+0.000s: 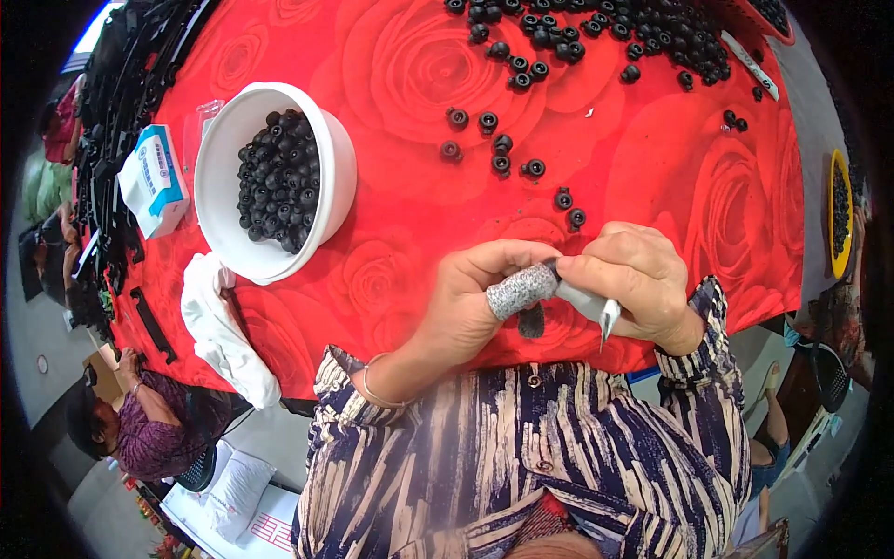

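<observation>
My left hand (461, 293) and my right hand (638, 279) meet over the near edge of the table. A grey knitted finger sleeve (520, 291) covers one finger of the left hand. Between the fingertips of both hands is a small black part (551, 268), mostly hidden by them. My right hand is also closed round a slim craft knife (608, 319), whose pointed metal end sticks out below the fingers. Just beyond the hands, loose black round parts with a hole and a small knob (564, 198) lie on the red cloth.
A white bowl (340, 177) of black round parts stands at left, beside a tissue box (160, 191) and a white cloth (223, 326). Many more parts (652, 37) lie at the far right. Long black strips (121, 121) line the left edge. A co-worker (154, 424) sits at lower left.
</observation>
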`<state>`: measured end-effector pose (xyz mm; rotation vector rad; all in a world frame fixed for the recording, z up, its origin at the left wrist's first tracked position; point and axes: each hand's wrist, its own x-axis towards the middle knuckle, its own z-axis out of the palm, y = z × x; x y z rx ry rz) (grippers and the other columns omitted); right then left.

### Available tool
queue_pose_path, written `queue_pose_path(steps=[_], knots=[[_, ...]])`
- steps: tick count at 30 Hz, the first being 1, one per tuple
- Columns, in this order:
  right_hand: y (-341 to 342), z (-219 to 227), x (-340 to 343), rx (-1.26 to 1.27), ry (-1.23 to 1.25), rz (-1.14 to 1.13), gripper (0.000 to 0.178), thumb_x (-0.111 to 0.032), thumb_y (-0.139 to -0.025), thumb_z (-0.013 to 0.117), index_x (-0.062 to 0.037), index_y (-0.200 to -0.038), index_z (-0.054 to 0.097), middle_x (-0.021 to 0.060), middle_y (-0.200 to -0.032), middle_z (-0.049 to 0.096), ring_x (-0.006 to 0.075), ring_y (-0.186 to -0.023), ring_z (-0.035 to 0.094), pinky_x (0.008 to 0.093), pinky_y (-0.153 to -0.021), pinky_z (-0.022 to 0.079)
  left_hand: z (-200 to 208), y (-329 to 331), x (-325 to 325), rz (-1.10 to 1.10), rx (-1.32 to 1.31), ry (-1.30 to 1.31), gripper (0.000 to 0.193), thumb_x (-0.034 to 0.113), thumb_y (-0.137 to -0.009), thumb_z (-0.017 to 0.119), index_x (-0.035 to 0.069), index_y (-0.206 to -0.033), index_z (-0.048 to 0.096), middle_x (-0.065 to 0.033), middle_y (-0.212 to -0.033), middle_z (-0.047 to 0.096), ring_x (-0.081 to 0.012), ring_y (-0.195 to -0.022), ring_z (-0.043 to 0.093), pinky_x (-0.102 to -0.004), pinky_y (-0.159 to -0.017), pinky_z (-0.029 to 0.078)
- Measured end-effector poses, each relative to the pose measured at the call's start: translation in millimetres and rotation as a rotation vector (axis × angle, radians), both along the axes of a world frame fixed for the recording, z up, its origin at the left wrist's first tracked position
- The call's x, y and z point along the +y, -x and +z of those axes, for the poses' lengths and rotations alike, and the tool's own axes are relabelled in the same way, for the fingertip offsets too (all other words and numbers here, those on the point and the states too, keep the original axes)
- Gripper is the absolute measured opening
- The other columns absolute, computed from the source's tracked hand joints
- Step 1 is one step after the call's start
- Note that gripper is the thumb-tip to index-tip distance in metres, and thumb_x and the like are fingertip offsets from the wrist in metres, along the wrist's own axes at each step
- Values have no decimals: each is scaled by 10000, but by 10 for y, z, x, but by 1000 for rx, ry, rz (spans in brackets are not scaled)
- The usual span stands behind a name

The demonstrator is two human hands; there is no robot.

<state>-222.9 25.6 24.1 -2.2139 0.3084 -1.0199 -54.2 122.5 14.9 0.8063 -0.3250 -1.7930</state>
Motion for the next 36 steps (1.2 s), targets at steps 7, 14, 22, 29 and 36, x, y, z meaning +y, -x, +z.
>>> queue_pose_path(steps=[7,14,22,29,36], knots=[[16,-11,15,-14,13,-10,311,-12,-622,768,15,-903,638,91,-709,551,180,-496,509,296,-425,381,11,54,9,56,-83,22,215,26,-865,592,-27,-1073,604,-49,-922,637,-76,-781,586,-202,-658,482],[-14,-28,-33,-6,-122,-24,407,-87,-655,761,16,-995,560,87,-713,524,211,-564,505,320,-486,393,-7,2,-10,37,-51,-20,213,47,-865,600,-14,-1069,605,-32,-891,622,-82,-748,581,-210,-627,476],[35,-71,-57,196,-459,75,245,-56,-824,547,45,-1044,509,99,-775,494,194,-644,479,288,-572,377,-12,-14,-27,28,-74,-42,241,81,-867,612,-5,-1092,598,-13,-882,615,-70,-735,568,-211,-596,467],[29,-34,-58,255,-446,34,219,-41,-826,553,39,-1026,515,102,-769,488,188,-610,476,284,-537,364,-49,-6,-24,45,-103,-16,247,69,-868,608,-6,-1102,595,-10,-910,614,-62,-772,564,-199,-626,458],[28,1,-76,309,-466,19,268,-26,-752,612,24,-1003,530,161,-804,541,325,-697,569,369,-594,443,-49,-5,-28,54,-111,-32,251,61,-865,608,-11,-1105,592,-9,-929,612,-60,-787,556,-196,-639,450]])
